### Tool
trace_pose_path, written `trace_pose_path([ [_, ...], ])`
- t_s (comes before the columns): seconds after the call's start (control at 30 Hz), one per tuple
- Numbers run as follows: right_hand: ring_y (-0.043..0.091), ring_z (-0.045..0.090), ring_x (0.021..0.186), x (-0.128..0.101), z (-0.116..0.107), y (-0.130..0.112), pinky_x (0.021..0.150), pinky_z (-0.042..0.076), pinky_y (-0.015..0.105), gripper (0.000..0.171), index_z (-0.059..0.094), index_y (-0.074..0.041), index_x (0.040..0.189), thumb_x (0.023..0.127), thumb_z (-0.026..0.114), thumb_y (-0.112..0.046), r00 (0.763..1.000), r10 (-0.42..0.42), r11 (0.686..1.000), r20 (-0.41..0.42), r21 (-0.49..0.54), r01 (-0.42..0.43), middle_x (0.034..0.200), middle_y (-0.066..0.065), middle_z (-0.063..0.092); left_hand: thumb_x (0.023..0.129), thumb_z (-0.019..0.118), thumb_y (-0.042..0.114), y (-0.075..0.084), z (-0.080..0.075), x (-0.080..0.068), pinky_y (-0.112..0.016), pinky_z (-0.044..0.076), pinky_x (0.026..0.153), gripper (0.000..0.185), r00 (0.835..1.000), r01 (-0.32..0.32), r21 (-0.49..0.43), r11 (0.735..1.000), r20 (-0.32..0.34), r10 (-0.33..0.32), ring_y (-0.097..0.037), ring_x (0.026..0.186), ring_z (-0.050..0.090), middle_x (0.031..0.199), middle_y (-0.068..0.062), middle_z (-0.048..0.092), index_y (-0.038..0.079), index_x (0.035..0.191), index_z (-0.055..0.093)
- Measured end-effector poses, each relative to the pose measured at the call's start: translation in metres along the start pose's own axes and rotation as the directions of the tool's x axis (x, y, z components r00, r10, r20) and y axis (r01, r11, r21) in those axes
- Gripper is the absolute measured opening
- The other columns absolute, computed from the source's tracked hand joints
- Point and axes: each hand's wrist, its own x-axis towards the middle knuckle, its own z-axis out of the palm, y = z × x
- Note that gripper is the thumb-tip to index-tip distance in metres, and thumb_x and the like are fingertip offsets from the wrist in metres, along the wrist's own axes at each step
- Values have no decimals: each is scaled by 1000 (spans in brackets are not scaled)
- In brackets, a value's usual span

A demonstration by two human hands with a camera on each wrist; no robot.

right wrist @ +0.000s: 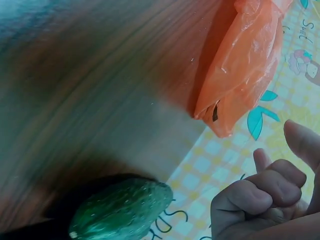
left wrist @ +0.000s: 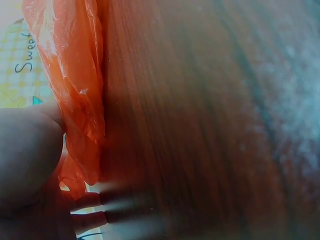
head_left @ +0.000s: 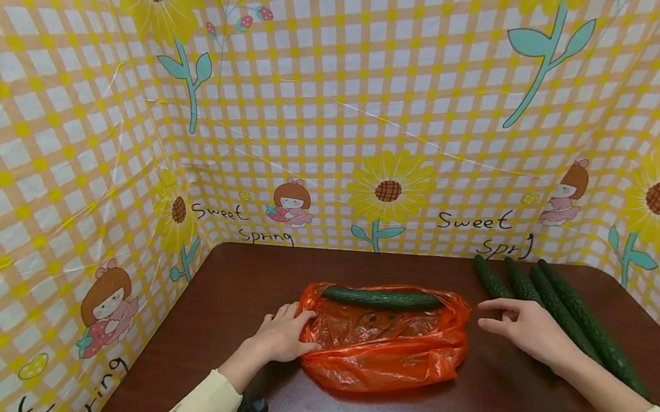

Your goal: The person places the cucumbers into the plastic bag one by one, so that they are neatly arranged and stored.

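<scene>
1. A dark brown wooden table (head_left: 242, 287) carries everything; its grain shows in both wrist views.
2. A checked yellow and white cloth (head_left: 320, 101) stands as a backdrop on three sides; it bears sunflowers (head_left: 388, 189), small cartoon girls (head_left: 290, 204) and the words "Sweet Spring".
3. A small black object (head_left: 253, 410) lies on the table near its front edge; what it is cannot be told.

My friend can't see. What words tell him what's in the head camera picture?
A left hand holds the edge of a crinkly orange plastic bag with one long green cucumber in it, on a dark brown wooden table. The right hand hovers beside four more cucumbers.
</scene>
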Motion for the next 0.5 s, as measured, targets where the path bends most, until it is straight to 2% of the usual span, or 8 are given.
trace_pose_path([
  [0.2, 12, 26, 54, -7, -7, 10, 53, 30, 31, 70, 55, -6, 144, 92, 68, -51, 996, 91, 995, 7, 41, -92, 60, -4, 30, 91, 69, 52, -3, 5, 1, -64, 30, 111, 67, 1000, 6, 0, 1000, -6, -6, -39, 147, 30, 158, -19, 35, 22, 147, 49],
  [0.23, 12, 33, 57, -8, -9, 12, 57, 34, 31, 72, 53, -6, 145, 92, 67, -53, 994, 110, 993, 13, 44, -110, 60, -4, 29, 91, 70, 51, -3, 6, 2, -64, 30, 111, 67, 1000, 5, -3, 1000, -13, -5, -39, 147, 30, 158, -20, 35, 21, 147, 49],
  [0.37, 15, 38, 57, -14, -17, 21, 71, 41, 34, 81, 46, -6, 151, 91, 65, -58, 980, 192, 977, 47, 85, -196, 58, -6, 24, 91, 69, 51, -4, 8, 3, -65, 30, 111, 66, 1000, -4, -7, 1000, -13, 4, -40, 147, 30, 158, -20, 34, 21, 147, 49],
  [0.43, 14, 39, 55, -17, -20, 25, 71, 42, 35, 83, 43, -6, 153, 92, 66, -58, 973, 222, 965, 60, 127, -228, 57, -7, 24, 91, 69, 51, -3, 6, 3, -65, 31, 111, 66, 1000, -9, -4, 1000, -7, 9, -40, 146, 30, 158, -21, 34, 21, 147, 49],
  [0.47, 13, 31, 50, -18, -21, 28, 67, 40, 35, 84, 41, -6, 154, 91, 66, -57, 969, 237, 958, 64, 152, -245, 55, -9, 26, 91, 69, 51, -2, 4, 3, -65, 31, 111, 66, 1000, -9, -4, 1000, -4, 9, -40, 146, 31, 158, -20, 35, 21, 146, 49],
  [0.5, 12, 31, 49, -20, -22, 30, 63, 40, 35, 85, 39, -5, 154, 92, 66, -56, 968, 244, 953, 65, 170, -252, 55, -10, 30, 91, 70, 51, -1, 2, 2, -65, 31, 111, 66, 1000, -8, -7, 1000, -2, 8, -40, 146, 31, 158, -20, 35, 21, 146, 49],
])
